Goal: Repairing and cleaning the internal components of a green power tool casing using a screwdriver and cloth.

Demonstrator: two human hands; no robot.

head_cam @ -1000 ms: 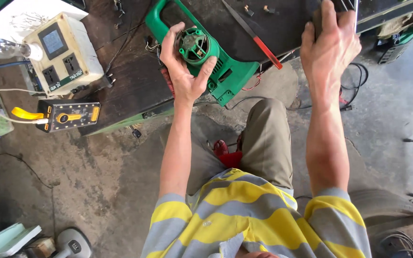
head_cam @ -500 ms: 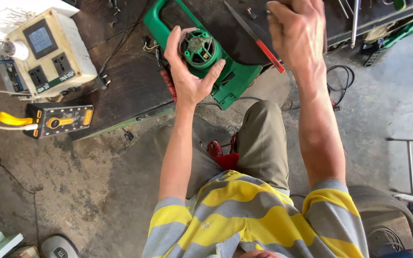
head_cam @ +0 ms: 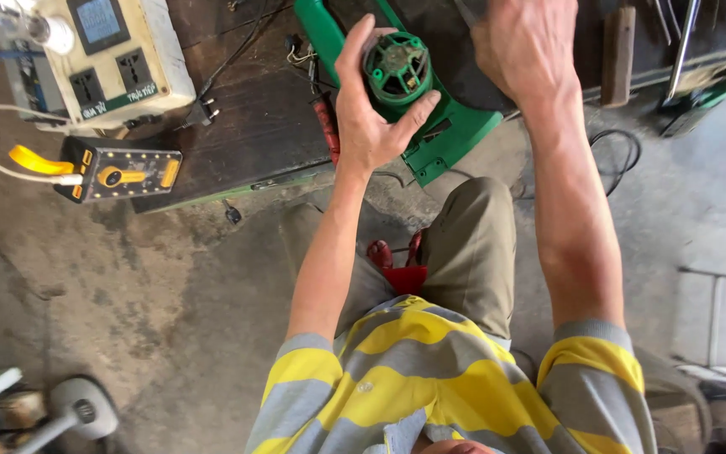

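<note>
The left hand is wrapped around the round green motor part of a green power tool lying on the dark workbench. The right hand hovers just beside it, fingers curled (whether it holds anything is hidden). Far left of the left hand sit a cream socket box with a green label strip and a black-and-yellow tester.

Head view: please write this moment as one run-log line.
left hand: grips green power tool | right hand: above workbench | meter: untouched
</note>
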